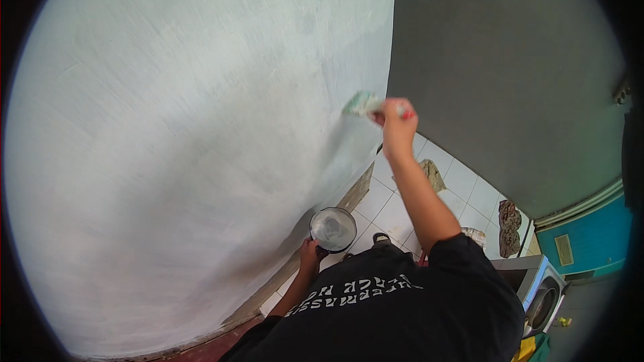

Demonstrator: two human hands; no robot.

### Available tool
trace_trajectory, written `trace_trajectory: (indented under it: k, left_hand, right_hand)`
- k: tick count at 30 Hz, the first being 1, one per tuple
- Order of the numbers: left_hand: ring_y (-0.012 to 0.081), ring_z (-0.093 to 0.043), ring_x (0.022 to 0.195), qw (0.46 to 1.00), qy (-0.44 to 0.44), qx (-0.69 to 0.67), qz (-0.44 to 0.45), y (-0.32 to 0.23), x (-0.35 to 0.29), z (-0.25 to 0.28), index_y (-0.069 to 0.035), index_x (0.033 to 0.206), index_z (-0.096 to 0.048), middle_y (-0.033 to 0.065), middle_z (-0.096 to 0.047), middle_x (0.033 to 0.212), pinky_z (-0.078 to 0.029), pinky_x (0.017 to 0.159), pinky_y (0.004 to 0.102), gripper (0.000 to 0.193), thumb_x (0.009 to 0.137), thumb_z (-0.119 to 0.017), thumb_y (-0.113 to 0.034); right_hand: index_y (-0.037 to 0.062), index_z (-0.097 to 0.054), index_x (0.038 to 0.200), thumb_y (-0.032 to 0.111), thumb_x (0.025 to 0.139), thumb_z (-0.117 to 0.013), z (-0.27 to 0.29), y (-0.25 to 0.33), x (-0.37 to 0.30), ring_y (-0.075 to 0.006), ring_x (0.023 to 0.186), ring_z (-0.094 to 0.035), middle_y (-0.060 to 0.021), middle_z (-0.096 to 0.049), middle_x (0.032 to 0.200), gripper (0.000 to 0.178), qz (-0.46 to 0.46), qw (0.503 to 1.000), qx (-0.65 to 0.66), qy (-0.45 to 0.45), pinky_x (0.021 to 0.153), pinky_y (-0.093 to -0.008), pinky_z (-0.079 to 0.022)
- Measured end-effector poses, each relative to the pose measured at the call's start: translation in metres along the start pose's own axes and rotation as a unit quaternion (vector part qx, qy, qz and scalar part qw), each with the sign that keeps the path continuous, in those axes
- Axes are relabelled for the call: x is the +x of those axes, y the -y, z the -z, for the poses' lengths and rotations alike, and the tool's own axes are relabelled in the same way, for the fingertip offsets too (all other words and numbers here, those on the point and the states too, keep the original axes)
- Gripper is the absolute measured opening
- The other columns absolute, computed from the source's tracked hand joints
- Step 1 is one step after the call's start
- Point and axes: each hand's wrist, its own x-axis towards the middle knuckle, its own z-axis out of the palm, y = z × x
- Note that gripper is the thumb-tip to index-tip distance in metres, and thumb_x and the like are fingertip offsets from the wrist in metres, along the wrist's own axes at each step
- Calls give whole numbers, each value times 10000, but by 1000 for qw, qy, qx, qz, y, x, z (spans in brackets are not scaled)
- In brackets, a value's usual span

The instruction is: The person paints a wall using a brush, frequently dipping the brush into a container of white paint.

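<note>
My right hand (400, 117) is raised in front of me, closed round the handle of a paintbrush (362, 103). Pale green-white paint coats the bristles, which point left at the whitish wall (221, 114). Whether they touch it I cannot tell; brush and hand are slightly blurred. Lower down, close to the foot of the wall, my left hand (311, 252) grips the near side of a round dark-rimmed paint container (333, 229). Whitish-grey paint shows inside it. Brush marks and uneven patches run over the wall.
A dark grey wall surface (496, 60) stands at the right. White floor tiles (389, 218) lie below, with a crumpled tan cloth (432, 175) and a brown mottled piece (510, 228) on them. A boxy appliance (541, 295) and a teal panel (583, 238) are at lower right.
</note>
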Motion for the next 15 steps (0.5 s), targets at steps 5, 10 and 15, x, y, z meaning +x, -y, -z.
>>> trace_trajectory:
  k: [5, 10, 15]
  left_hand:
    - [238, -609, 916, 1000, -11, -11, 11, -5, -7, -9, -48, 1190, -428, 123, -563, 1052, -521, 767, 391, 397, 865, -537, -248]
    - [241, -602, 939, 999, -14, -37, -7, -1, -4, 1, -52, 1176, -431, 117, -556, 1065, -519, 768, 397, 382, 866, -537, -248]
    - [254, -596, 968, 999, -31, -39, -10, 3, -3, 6, -48, 1171, -441, 121, -553, 1079, -520, 762, 402, 399, 857, -548, -270]
  right_hand:
    - [-23, -520, 880, 49, 874, -557, -79, 123, 22, -213, 732, -648, -131, -600, 859, 81, 80, 984, 132, 87, 708, -350, -582]
    - [-24, -485, 978, 64, 894, -538, -80, 122, 24, -271, 796, -664, -164, -580, 946, 133, 77, 969, 212, 99, 756, -399, -576]
    - [15, -491, 971, 67, 902, -541, 4, 6, -16, -260, 762, -657, -126, -588, 910, 100, -59, 978, 201, -3, 734, -402, -577]
